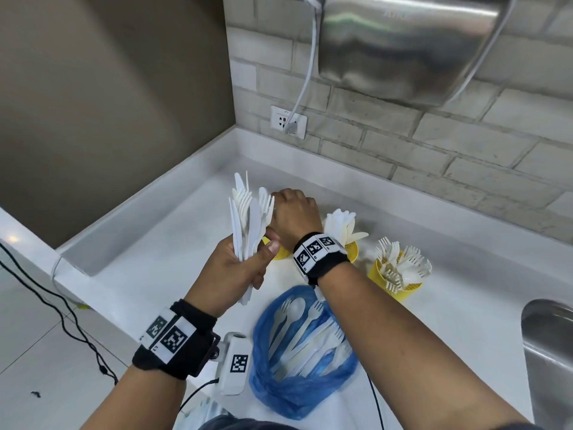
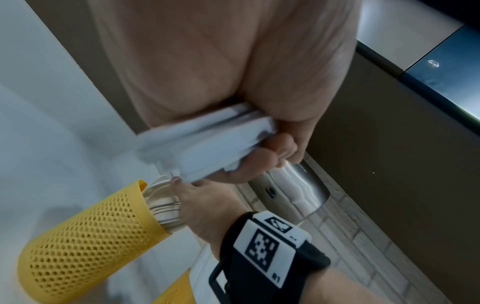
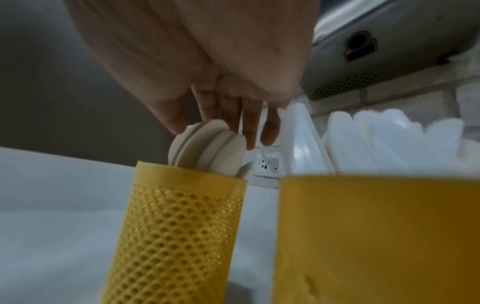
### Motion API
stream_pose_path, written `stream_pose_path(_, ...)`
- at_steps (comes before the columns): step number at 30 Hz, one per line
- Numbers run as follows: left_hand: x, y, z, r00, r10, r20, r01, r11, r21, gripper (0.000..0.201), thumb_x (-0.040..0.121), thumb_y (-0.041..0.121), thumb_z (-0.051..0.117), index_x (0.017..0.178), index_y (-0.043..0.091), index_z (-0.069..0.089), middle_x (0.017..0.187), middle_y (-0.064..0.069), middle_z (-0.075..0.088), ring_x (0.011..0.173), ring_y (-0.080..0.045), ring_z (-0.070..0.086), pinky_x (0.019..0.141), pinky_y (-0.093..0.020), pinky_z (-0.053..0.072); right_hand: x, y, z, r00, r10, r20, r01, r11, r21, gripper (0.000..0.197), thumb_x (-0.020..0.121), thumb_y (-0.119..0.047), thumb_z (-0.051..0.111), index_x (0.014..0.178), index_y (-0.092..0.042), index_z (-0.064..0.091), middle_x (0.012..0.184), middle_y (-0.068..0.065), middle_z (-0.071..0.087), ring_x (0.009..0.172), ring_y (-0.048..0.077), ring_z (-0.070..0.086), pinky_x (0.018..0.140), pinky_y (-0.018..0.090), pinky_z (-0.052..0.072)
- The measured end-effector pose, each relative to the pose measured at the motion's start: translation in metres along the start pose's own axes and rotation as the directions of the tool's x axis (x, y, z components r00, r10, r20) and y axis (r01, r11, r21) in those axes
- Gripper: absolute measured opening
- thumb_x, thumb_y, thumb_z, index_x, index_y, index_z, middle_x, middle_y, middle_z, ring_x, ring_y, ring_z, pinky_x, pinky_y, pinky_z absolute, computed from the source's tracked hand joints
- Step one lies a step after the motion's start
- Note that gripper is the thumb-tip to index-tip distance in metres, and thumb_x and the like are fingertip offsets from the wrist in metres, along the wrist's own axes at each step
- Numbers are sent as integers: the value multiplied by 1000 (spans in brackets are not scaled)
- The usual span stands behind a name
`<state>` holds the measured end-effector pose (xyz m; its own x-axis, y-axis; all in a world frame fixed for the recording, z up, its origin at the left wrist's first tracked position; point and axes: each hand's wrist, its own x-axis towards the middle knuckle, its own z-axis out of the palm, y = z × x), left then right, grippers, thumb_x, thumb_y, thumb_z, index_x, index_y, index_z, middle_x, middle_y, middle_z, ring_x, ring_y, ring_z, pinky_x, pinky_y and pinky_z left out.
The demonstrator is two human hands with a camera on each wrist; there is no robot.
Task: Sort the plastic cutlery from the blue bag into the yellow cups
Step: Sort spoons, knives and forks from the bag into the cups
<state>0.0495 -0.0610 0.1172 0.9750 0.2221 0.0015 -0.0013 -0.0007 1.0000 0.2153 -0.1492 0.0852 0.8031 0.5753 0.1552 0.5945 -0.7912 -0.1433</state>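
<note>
My left hand point(image 1: 260, 262) grips a bundle of white plastic knives and forks point(image 1: 248, 218) upright above the counter; the left wrist view shows its fingers point(image 2: 272, 150) curled round the handles point(image 2: 202, 148). My right hand point(image 1: 294, 212) reaches down over the left yellow mesh cup point(image 1: 279, 254), mostly hidden behind both hands. In the right wrist view its straight fingers point(image 3: 233, 123) and thumb touch the bowls of the spoons point(image 3: 207, 148) standing in that cup point(image 3: 182, 226). The middle cup point(image 1: 353, 252) holds knives, the right cup point(image 1: 397, 274) forks. The blue bag point(image 1: 279, 392) lies open nearer me with several pieces inside.
A steel hand dryer point(image 1: 403, 41) hangs on the brick wall above the cups, its cord plugged into a socket point(image 1: 288, 121). A steel sink point(image 1: 548, 352) opens at the right edge. A small white tagged device point(image 1: 235, 364) lies left of the bag. Black cables hang off the counter's left side.
</note>
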Motion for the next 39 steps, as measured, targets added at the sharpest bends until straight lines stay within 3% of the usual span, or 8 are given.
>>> stream_pose_path(7, 2, 4, 1, 995, 85, 44, -88, 995, 48, 22, 92, 31, 66, 71, 36, 71, 56, 3, 56, 56, -20, 52, 58, -27, 53, -8, -4, -13, 977, -8, 211, 24, 997, -72, 81, 102, -50, 39, 162, -7, 7, 170, 14, 7, 158, 31, -1, 125, 58, -3)
stream_pose_path(10, 5, 4, 0, 994, 95, 55, -97, 995, 34, 14, 91, 33, 68, 94, 19, 72, 60, 3, 55, 58, -21, 53, 62, -30, 54, -19, -3, -38, 1000, 22, 18, -27, 955, 296, 65, 101, -26, 53, 158, -5, 28, 166, 14, 25, 155, 30, 19, 126, 45, 15)
stream_pose_path(13, 9, 2, 3, 994, 82, 72, -84, 996, 22, 25, 90, 30, 65, 106, 12, 69, 62, 9, 57, 59, -18, 51, 62, -31, 53, -45, 2, -57, 960, 190, -204, 30, 658, 753, 35, 95, -11, 49, 124, -10, 68, 130, 7, 62, 121, 22, 59, 106, 37, 46)
stream_pose_path(17, 10, 4, 15, 986, 95, 139, -100, 995, 28, 17, 89, 31, 64, 100, 20, 72, 58, 6, 57, 57, -20, 50, 59, -24, 49, -92, 6, -85, 951, 256, -173, 68, 374, 925, 25, 86, -13, 51, 95, -16, 73, 104, 4, 70, 94, 22, 70, 84, 29, 54)
stream_pose_path(21, 15, 3, 32, 973, 89, 212, -113, 988, 103, 24, 96, 21, 65, 75, 30, 71, 57, -1, 58, 55, -17, 56, 58, -21, 50, -125, 13, -88, 929, 275, -248, 120, 408, 905, 7, 88, -12, 67, 92, -15, 72, 95, 4, 70, 87, 22, 69, 83, 37, 57)
stream_pose_path(24, 20, 5, 43, 960, 78, 268, -120, 982, 147, 23, 97, 22, 66, 80, 7, 65, 57, -4, 58, 54, -14, 57, 58, -20, 48, -139, 21, -85, 899, 340, -276, 134, 385, 913, 10, 88, -11, 75, 91, -19, 71, 91, 5, 71, 82, 21, 70, 79, 38, 58)
stream_pose_path(32, 19, 8, 66, 925, 201, 322, -268, 947, 178, 20, 96, 20, 67, 114, 28, 68, 91, 25, 72, 85, 6, 66, 73, -11, 50, -165, 34, -88, 875, 388, -290, 134, 380, 915, 9, 86, -22, 76, 93, -20, 70, 96, 9, 69, 90, 27, 69, 84, 54, 58)
stream_pose_path(39, 25, -5, 65, 881, 397, 258, -464, 835, 296, 19, 94, 8, 70, 113, 8, 72, 99, -1, 75, 92, -14, 69, 80, -22, 53, -177, 36, -93, 879, 357, -315, 172, 381, 909, 15, 90, -11, 72, 98, -23, 70, 101, 11, 70, 96, 29, 68, 87, 55, 57)
